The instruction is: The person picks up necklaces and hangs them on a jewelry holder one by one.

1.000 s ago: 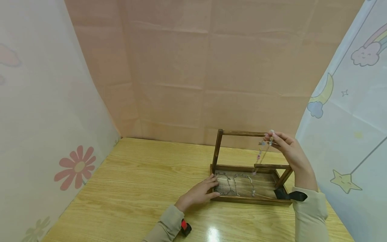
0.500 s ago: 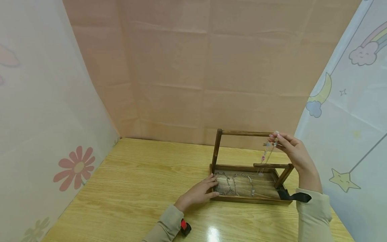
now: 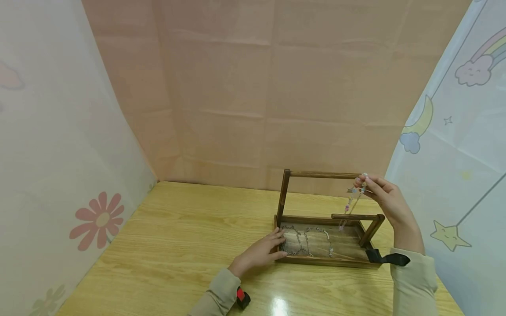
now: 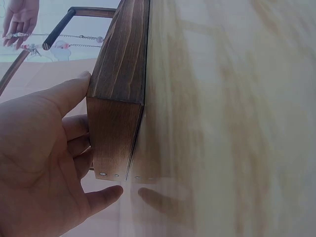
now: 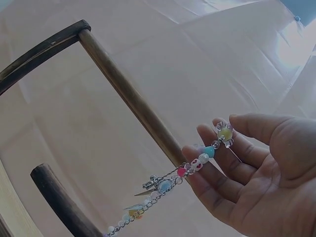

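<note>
My right hand (image 3: 389, 199) pinches a beaded bracelet (image 5: 200, 160) near its flower-shaped bead, up beside the tall crossbar (image 5: 133, 98) of a dark wooden jewelry stand. Pastel beads, a silver chain and small charms make up the bracelet; its lower part overlaps the stand's short front bar (image 3: 352, 217) in the head view. My left hand (image 3: 261, 250) rests against the left end of the stand's tray (image 4: 116, 133), thumb near the front corner and fingers along the end wall. Two silvery chains, one a loop (image 3: 298, 239) and one with pale beads (image 3: 327, 237), lie inside the tray.
The stand sits on a light wood-grain table (image 3: 178, 237). An orange-tan paper backdrop (image 3: 221, 109) rises behind it, with printed white panels (image 3: 446, 175) at the sides. Black straps circle both wrists.
My right hand has moved a little to the right and slightly down with the bracelet, most of it in the first half second. My left hand has stayed in place on the tray.
</note>
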A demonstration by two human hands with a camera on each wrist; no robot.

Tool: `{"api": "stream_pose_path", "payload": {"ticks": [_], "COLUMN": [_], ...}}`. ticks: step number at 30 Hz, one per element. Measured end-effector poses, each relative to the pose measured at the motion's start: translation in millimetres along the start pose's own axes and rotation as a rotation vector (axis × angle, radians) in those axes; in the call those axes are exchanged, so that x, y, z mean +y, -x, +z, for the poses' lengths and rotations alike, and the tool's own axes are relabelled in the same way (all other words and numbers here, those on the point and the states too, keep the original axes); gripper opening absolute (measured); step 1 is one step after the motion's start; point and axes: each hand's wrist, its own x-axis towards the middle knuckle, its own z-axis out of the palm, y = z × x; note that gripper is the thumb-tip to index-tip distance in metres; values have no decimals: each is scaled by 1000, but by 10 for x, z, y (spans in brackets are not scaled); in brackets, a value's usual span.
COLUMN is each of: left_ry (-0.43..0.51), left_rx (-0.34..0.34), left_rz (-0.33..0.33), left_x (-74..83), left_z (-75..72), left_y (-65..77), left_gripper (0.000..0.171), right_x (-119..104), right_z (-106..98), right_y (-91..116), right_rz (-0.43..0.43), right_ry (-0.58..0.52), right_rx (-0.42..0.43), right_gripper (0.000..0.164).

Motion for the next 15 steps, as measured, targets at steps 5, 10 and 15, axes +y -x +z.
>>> {"api": "stream_pose_path", "payload": {"ticks": [5, 10, 15], "left_ry": [0, 0, -5], "left_rx": [4, 8, 12], "left_rz": [1, 7, 3], "left_x": [13, 15, 2], "left_z": [2, 5, 3], "left_y": [5, -2, 3], "left_gripper": [60, 60, 60], "right_x": [20, 29, 19], "right_z": [-33, -85, -100], "right_y": [23, 52, 49], "right_rz": [-22, -18, -10], "right_ry": [-12, -17, -25], "right_rx": [-3, 22, 38], "right_gripper": [33, 33, 32]}}
